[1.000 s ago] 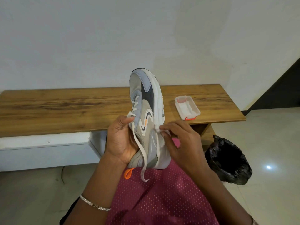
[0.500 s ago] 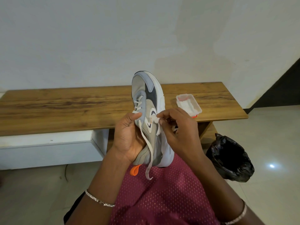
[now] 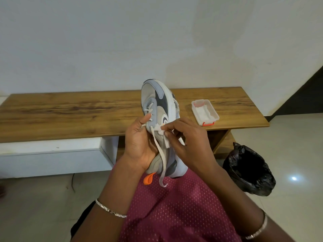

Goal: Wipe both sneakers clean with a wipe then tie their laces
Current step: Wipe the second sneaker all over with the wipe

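Observation:
A grey, white and navy sneaker [image 3: 158,100] with an orange heel tab stands toe-up on my lap. My left hand [image 3: 139,145] grips it from the left, thumb on the tongue by the laces. My right hand [image 3: 188,145] pinches a small white wipe [image 3: 160,128] against the sneaker's side, near the logo. A loose white lace [image 3: 161,159] hangs down past the heel. Only this one sneaker is in view.
A long wooden bench [image 3: 70,112] runs along the white wall ahead. On it, to the right of the sneaker, sits a clear plastic wipe box [image 3: 204,111] with orange clips. A black bin bag [image 3: 250,170] stands on the tiled floor at right.
My right hand has moved the wipe up and left across the sneaker's side, from the sole edge toward the laces. The sneaker sits slightly lower and more upright.

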Available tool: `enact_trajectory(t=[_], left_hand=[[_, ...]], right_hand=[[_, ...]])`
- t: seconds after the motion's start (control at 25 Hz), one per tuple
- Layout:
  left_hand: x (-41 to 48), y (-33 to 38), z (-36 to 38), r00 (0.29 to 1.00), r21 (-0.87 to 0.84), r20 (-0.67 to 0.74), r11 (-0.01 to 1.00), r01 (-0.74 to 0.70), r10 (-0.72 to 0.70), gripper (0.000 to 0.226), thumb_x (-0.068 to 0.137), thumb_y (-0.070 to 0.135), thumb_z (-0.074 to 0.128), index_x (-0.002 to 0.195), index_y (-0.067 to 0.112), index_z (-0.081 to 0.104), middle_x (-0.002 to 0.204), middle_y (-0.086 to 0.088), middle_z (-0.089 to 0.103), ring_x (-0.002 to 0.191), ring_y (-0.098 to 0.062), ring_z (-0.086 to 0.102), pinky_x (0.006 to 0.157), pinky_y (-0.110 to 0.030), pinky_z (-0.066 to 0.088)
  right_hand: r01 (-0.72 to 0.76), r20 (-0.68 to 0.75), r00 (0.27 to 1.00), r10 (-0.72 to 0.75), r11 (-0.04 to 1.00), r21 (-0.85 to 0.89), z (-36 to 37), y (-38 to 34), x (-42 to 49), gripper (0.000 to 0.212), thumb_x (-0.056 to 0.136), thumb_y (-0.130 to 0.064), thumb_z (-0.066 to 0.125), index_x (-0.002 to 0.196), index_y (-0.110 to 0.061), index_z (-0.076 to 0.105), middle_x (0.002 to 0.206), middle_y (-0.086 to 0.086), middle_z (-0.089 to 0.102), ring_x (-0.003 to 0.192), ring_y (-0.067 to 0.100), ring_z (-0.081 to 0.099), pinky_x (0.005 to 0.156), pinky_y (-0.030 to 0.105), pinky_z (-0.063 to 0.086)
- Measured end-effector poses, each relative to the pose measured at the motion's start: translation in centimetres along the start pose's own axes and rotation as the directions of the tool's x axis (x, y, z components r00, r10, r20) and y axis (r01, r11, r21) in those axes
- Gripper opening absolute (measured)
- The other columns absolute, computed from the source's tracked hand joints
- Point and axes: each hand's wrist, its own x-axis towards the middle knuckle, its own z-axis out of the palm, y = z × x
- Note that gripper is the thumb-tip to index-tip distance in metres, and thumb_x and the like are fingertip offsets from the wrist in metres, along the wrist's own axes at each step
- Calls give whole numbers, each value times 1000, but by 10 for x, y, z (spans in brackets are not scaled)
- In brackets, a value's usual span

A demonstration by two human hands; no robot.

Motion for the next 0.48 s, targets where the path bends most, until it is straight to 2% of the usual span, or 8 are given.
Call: enact_trajectory(t=[0.16, 0.28, 0.36, 0.48], left_hand=[[-1, 2, -4, 1000, -11, 7, 1000, -12, 12, 49, 96, 39, 43, 130, 6, 56, 98, -14, 70, 86, -24, 70, 78, -36, 59], [-2, 7, -9, 998, 29, -46, 999, -40, 41, 49, 99, 41, 40, 126, 8, 64, 103, -12, 72, 90, -26, 71, 80, -39, 60], [0, 10, -12, 997, 20, -63, 999, -37, 38, 49, 99, 42, 42, 129, 11, 64, 109, -12, 69, 95, -27, 69, 86, -40, 58], [3, 8, -10, 999, 4, -41, 1000, 13, -13, 54, 96, 40, 48, 139, 9, 57, 120, -15, 65, 103, -29, 66, 93, -43, 55]], right_hand=[[13, 26, 1000, -12, 1000, -28, 4, -3, -2, 12, 90, -7, 66, 101, -11, 71, 96, -2, 64, 81, 6, 58, 69, 23, 51], [11, 120, 993, -13, 1000, 16, 2, -13, -17, 12, 88, -10, 69, 98, -15, 71, 93, -7, 64, 80, 4, 58, 67, 23, 51], [20, 163, 986, -26, 999, 35, -1, -14, -24, 12, 88, -11, 70, 98, -17, 72, 92, -9, 64, 80, 3, 58, 66, 23, 51], [25, 122, 992, -25, 1000, 3, -2, -6, -15, 12, 89, -12, 69, 100, -16, 74, 92, -9, 65, 80, 5, 59, 66, 25, 52]])
